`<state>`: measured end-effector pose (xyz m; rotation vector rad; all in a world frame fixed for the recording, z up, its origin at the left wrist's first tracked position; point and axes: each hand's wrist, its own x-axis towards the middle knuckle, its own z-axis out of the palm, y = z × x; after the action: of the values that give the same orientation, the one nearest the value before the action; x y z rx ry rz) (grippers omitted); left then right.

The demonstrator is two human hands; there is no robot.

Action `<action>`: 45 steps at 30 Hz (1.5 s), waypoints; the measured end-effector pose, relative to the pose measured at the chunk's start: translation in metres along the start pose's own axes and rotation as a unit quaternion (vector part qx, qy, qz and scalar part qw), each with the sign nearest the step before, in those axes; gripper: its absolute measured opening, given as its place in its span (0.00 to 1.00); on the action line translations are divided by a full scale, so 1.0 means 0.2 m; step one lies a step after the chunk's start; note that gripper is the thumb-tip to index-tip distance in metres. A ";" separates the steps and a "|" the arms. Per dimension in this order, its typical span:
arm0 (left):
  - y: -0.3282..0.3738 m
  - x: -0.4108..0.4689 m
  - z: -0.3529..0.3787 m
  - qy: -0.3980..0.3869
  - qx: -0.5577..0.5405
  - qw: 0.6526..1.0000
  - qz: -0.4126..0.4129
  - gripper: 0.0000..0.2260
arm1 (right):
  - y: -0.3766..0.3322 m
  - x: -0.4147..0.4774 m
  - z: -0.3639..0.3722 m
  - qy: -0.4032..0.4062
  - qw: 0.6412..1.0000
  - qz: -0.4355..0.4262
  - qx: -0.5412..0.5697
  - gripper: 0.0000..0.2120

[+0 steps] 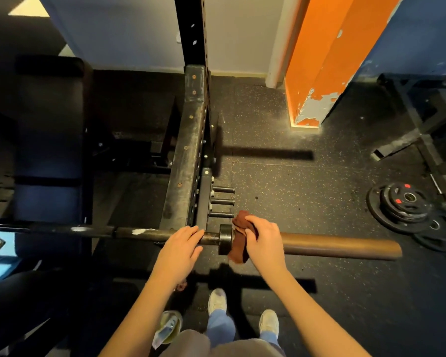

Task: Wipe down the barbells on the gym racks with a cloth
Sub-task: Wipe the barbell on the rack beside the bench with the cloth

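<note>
Head view: right hand clutches cloth on barbell; left hand rests flat on it.

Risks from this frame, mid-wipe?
1. The left hand lies flat on the barbell rather than wrapped around it, so the bar may roll under wiping pressure.
2. The right hand bunches the cloth against the collar. The hanging cloth end could snag there.
</note>
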<state>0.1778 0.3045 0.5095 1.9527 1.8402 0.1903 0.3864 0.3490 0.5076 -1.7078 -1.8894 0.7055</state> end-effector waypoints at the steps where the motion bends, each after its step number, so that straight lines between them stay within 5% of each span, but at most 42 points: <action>1: -0.01 -0.01 0.01 0.011 -0.006 1.000 -0.007 0.21 | -0.04 -0.01 0.01 0.012 1.000 -0.011 0.017 0.13; 4: -0.05 -0.03 0.03 0.031 0.005 0.999 -0.025 0.20 | -0.10 -0.11 0.08 0.006 0.992 -0.104 -0.071 0.14; 9: -0.10 -0.08 0.07 0.054 0.018 0.998 -0.029 0.21 | -0.14 0.03 0.17 -0.046 0.978 -0.073 -0.189 0.19; 12: -0.12 -0.08 0.09 0.054 0.017 0.998 -0.026 0.21 | -0.17 0.12 0.21 -0.118 0.980 -0.025 -0.160 0.17; 17: -0.13 -0.10 0.12 0.060 -0.010 0.998 -0.032 0.23 | -0.15 -0.18 0.21 -0.073 0.974 -0.116 -0.181 0.24; 20: -0.14 -0.10 0.13 0.052 -0.009 0.998 -0.020 0.24 | -0.15 -0.09 0.23 -0.043 0.970 -0.129 -0.201 0.18; 25: -0.13 -0.09 0.12 0.042 -0.022 0.999 -0.014 0.24 | -0.24 0.11 0.28 -0.099 0.974 -0.074 -0.191 0.16; 31: -0.18 -0.09 0.16 0.047 -0.033 0.998 0.008 0.22 | -0.11 -0.17 0.25 -0.074 0.958 -0.162 -0.225 0.25; 35: -0.19 -0.08 0.17 0.050 -0.009 0.999 0.010 0.22 | -0.18 0.08 0.28 -0.067 0.975 -0.109 -0.184 0.12; 40: -0.19 -0.08 0.18 0.049 -0.001 0.999 0.003 0.21 | -0.15 -0.03 0.26 -0.058 0.979 -0.121 -0.154 0.14; 43: -0.18 -0.09 0.18 0.050 0.003 0.999 -0.008 0.22 | -0.11 -0.23 0.25 -0.065 0.975 -0.131 -0.170 0.29; 45: -0.17 -0.09 0.17 0.051 0.009 0.999 -0.005 0.21 | -0.10 -0.18 0.26 -0.054 0.973 -0.152 -0.168 0.24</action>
<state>0.1598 0.2801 0.4684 1.9792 1.9209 0.2759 0.3399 0.3090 0.4815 -1.5378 -2.3896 0.3808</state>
